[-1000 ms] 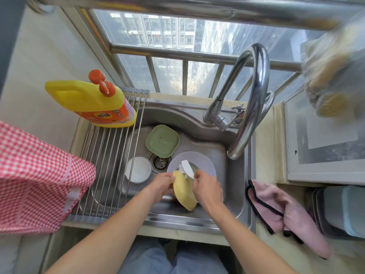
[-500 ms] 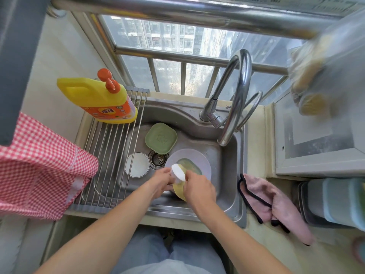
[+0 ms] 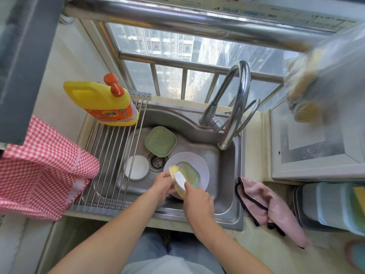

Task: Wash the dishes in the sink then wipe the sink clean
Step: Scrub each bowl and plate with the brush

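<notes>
In the middle of the frame, the left hand [image 3: 162,185] grips a yellow dish [image 3: 177,186] over the sink [image 3: 227,175] while the right hand [image 3: 197,200] pinches a white sponge [image 3: 180,180]. The dish could slip and bang (2 wet hands).

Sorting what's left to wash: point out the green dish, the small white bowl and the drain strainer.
green dish [image 3: 160,141], head view, centre of its inside.
small white bowl [image 3: 136,167], head view, middle of its inside.
drain strainer [image 3: 158,162], head view, perforated centre.

Barred window [image 3: 189,62] shows daylit high-rises; pale tiled wall [image 3: 65,62] at left
</notes>
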`<state>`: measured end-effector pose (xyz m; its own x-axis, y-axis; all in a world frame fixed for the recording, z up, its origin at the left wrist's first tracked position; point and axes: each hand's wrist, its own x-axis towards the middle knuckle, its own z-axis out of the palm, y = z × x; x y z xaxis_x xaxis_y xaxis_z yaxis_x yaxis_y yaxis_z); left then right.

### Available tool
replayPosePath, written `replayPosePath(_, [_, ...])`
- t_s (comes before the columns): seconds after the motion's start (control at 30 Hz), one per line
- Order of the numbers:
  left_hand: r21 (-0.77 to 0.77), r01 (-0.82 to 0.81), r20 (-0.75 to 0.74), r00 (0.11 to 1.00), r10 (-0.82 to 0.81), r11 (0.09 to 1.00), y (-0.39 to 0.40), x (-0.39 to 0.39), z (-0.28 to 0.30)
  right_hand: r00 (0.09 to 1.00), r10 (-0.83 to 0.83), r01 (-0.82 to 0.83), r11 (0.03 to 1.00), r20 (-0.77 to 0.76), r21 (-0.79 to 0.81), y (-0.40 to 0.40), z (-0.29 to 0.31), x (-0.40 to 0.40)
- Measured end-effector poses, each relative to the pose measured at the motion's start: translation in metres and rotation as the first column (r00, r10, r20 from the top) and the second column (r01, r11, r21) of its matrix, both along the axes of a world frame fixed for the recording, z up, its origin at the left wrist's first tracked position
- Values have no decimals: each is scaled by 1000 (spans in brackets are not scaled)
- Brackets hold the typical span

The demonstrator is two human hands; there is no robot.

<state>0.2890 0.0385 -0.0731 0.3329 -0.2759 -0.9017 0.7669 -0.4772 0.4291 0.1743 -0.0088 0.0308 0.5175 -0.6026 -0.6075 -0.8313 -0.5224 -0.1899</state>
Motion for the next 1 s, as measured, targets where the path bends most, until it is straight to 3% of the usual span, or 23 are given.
replayPosePath(0.2, [5, -2, 20, 1000, 2, 1000, 0, 0, 1, 996, -42, 39, 999, 75, 38, -10, -12, 14])
replayPosePath(0.37, [46, -42, 23, 999, 41, 998, 0, 7, 3, 996, 77, -77, 997, 31, -2, 7, -1, -10])
replayPosePath(0.57, [13, 31, 15, 999, -31, 999, 1, 3, 3, 994, -19, 18, 1000, 108, 17, -12, -20, 9])
replayPosePath(0.77, [5, 10, 30, 1000, -10, 1000, 4, 6, 0, 998, 39, -39, 999, 48, 2, 4, -13, -18])
replayPosePath(1.0, [9, 29, 60, 998, -30, 1000, 3, 0, 4, 988, -46, 42, 999, 150, 30, -5, -29, 3])
